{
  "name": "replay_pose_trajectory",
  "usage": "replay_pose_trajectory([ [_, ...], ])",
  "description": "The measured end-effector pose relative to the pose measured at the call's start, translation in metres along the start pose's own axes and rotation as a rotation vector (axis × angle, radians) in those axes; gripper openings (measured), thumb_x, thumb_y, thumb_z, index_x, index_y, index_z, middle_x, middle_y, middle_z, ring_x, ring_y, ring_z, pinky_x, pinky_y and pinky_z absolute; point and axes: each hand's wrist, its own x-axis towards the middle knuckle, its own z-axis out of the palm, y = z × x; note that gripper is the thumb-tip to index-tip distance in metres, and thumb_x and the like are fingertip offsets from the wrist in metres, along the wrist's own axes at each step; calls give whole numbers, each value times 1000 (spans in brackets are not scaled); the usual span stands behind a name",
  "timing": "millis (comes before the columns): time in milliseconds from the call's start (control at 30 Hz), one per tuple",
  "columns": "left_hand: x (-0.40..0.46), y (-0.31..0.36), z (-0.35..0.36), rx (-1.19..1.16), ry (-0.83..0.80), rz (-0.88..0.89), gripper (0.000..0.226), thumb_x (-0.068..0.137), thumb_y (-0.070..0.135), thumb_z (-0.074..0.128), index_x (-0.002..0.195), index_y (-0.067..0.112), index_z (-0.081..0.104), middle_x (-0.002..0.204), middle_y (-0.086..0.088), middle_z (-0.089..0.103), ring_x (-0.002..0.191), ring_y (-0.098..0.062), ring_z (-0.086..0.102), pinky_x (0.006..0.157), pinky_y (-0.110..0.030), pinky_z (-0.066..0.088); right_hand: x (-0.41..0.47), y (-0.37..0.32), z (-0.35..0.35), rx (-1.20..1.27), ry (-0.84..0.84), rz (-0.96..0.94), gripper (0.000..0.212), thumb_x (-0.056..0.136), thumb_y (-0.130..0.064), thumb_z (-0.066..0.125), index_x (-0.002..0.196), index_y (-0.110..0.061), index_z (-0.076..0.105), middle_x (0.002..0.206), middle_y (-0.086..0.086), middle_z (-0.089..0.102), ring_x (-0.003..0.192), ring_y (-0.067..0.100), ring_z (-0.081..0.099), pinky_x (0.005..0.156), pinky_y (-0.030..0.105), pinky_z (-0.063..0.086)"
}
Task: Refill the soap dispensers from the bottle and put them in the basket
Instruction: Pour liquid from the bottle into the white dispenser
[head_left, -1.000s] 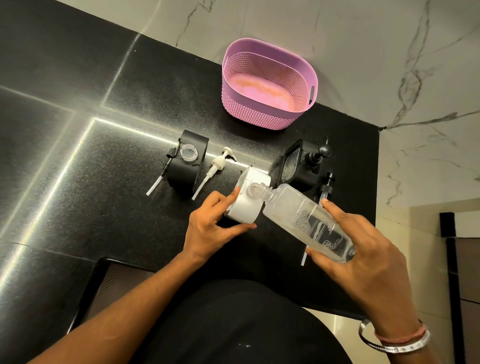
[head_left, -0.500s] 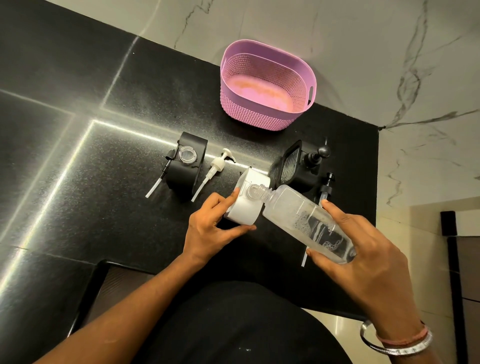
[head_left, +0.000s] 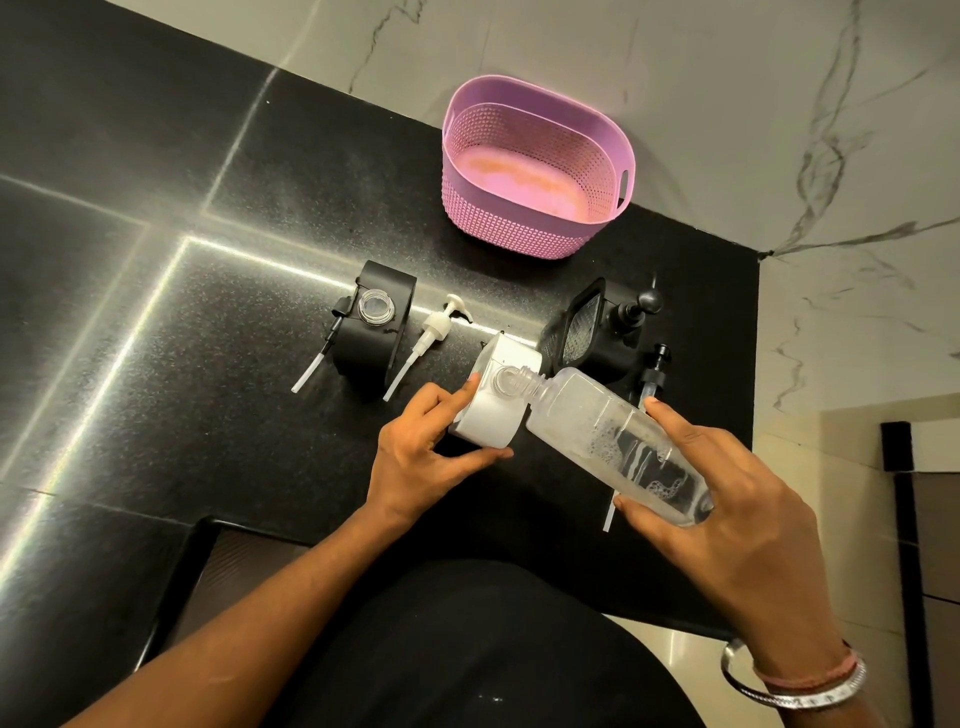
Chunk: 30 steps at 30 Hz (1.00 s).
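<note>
My left hand (head_left: 428, 452) grips a white soap dispenser (head_left: 493, 410) standing on the black counter, its top opening uncovered. My right hand (head_left: 727, 499) holds a clear plastic bottle (head_left: 618, 441) tilted down to the left, its mouth over the white dispenser's opening; foamy clear liquid sits inside. A black dispenser (head_left: 376, 327) with an open neck stands to the left. Another black dispenser (head_left: 608, 332) with its pump on stands behind the bottle. The pink perforated basket (head_left: 613, 156) stands empty at the back.
A white pump (head_left: 428, 338) with its tube lies between the black and white dispensers. A black pump (head_left: 324, 348) lies left of the open black one, another black pump (head_left: 654, 374) right of the bottle. The counter ends at the right, against a marble wall.
Almost nothing differs: both hands hold the same pose with the bottle tilted at the white dispenser. The view has shifted slightly.
</note>
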Motion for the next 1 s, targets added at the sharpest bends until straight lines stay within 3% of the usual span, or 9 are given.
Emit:
replay_pose_trajectory([
  [267, 0, 0, 0, 5, -9, -7, 84, 82, 56, 86, 148, 11, 61, 104, -1, 59, 90, -17, 62, 69, -31, 59, 0, -1, 0, -10, 3, 1, 93, 73, -58, 78, 156, -28, 47, 122, -1, 68, 97, 13, 66, 62, 14, 54],
  [700, 0, 2, 0, 4, -5, -6, 88, 78, 55, 89, 149, 11, 60, 104, 1, 58, 86, -15, 59, 66, -30, 57, 0, -1, -2, 3, 5, -7, 92, 75, -61, 72, 156, -28, 46, 122, -1, 68, 98, 16, 67, 60, 20, 59],
  [900, 1, 5, -2, 12, 7, 12, 94, 78, 57, 87, 153, 11, 55, 103, 3, 55, 84, -5, 53, 71, -13, 48, 1, -2, -2, -2, 4, -9, 91, 75, -62, 71, 156, -28, 47, 122, -1, 68, 98, 15, 67, 61, 16, 55],
  [1000, 1, 3, -2, 15, -2, 18, 92, 78, 58, 87, 153, 14, 55, 104, 1, 57, 88, -5, 54, 73, -11, 47, 1, -2, -2, -6, 0, -5, 92, 75, -61, 72, 156, -28, 47, 122, -1, 68, 97, 14, 66, 62, 14, 53],
])
